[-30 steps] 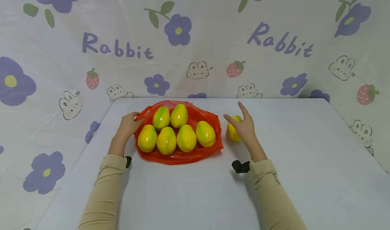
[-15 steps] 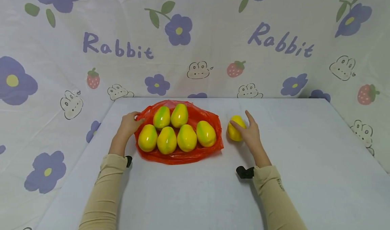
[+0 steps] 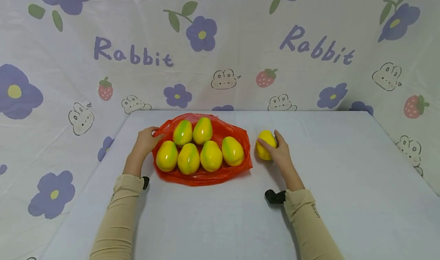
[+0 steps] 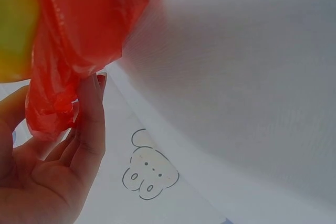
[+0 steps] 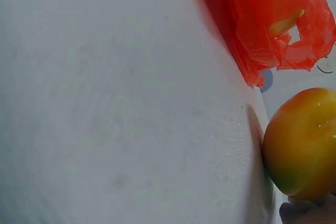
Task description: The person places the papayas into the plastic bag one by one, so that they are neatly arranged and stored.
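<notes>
My left hand [image 3: 145,142] holds the left rim of a red plastic bag [image 3: 197,179]. In the left wrist view, its thumb and fingers curl about the crumpled red edge. Several glossy yellow mangoes [image 3: 188,159] with green streaks lie in the open bag. To the right of the bag, another mango [image 3: 264,138] sits on the table, and my right hand [image 3: 282,153] grips it with the thumb on the near side and the fingers round the far right side. The right wrist view shows fingertips [image 5: 310,213] against the mango's lower end.
A white table [image 3: 213,218] carries the bag and the loose mango. Behind it hangs a white cloth [image 3: 240,34] printed with flowers, rabbits and strawberries. Black wrist mounts [image 3: 275,197] stick out beside both cuffs. A gap of table separates the bag from the loose mango.
My right hand has come down and back from above the loose mango, and its spread fingers have closed round the fruit. The left hand and the bag have stayed in place.
</notes>
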A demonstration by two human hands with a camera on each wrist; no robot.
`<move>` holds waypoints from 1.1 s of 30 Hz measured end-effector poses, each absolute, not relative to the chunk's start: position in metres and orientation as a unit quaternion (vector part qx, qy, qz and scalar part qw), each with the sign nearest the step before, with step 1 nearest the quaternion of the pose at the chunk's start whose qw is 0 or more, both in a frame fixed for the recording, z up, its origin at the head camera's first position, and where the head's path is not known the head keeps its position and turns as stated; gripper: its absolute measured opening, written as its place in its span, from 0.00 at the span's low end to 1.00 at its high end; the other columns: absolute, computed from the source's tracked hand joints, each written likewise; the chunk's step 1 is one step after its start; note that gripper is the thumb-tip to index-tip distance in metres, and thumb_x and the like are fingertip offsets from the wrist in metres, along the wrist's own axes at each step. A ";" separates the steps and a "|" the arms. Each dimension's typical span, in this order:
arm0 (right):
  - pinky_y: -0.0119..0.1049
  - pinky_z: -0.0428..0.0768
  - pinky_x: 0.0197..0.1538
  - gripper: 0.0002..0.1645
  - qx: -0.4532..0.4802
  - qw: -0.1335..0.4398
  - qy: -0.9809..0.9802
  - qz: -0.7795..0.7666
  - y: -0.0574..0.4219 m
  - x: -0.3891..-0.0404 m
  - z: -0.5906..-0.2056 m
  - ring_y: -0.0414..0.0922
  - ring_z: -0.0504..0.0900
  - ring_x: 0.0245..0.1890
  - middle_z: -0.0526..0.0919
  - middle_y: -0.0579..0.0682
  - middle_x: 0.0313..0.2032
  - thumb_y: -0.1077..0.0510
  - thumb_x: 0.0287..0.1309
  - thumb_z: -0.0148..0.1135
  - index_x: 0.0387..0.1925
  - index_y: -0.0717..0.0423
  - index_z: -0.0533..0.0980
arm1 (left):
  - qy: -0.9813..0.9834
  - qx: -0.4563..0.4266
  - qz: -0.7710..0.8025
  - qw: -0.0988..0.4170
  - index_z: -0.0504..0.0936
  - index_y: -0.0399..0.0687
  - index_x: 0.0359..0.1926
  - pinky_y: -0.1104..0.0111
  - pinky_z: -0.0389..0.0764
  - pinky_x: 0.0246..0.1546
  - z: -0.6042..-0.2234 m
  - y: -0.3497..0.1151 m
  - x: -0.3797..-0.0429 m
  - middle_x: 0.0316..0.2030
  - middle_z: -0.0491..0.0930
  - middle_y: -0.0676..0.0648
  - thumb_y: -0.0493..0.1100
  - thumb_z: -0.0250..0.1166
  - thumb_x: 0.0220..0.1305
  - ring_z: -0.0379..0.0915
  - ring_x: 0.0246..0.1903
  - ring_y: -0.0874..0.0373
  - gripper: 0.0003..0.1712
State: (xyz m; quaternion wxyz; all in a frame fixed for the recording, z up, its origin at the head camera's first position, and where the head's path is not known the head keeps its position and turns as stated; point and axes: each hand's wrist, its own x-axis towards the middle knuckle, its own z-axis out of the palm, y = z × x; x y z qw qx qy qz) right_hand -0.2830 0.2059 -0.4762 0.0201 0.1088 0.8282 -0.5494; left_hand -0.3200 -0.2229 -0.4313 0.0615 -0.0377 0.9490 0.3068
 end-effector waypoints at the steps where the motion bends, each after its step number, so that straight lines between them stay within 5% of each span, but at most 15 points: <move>1: 0.50 0.52 0.78 0.54 0.109 0.021 0.827 -0.551 0.206 -0.283 -0.476 0.54 0.50 0.77 0.48 0.55 0.77 0.38 0.61 0.60 0.78 0.49 0.43 | 0.949 -0.038 0.307 0.062 0.61 0.35 0.70 0.49 0.73 0.63 -0.431 -0.223 -0.320 0.65 0.67 0.30 0.48 0.52 0.73 0.70 0.58 0.38 0.31; 33: 0.49 0.59 0.76 0.49 0.091 -0.041 0.813 -0.573 0.205 -0.287 -0.470 0.55 0.59 0.71 0.53 0.54 0.76 0.42 0.63 0.59 0.77 0.46 0.47 | 0.948 -0.044 0.306 0.073 0.60 0.36 0.71 0.50 0.74 0.62 -0.431 -0.222 -0.321 0.65 0.67 0.30 0.48 0.51 0.73 0.70 0.57 0.39 0.32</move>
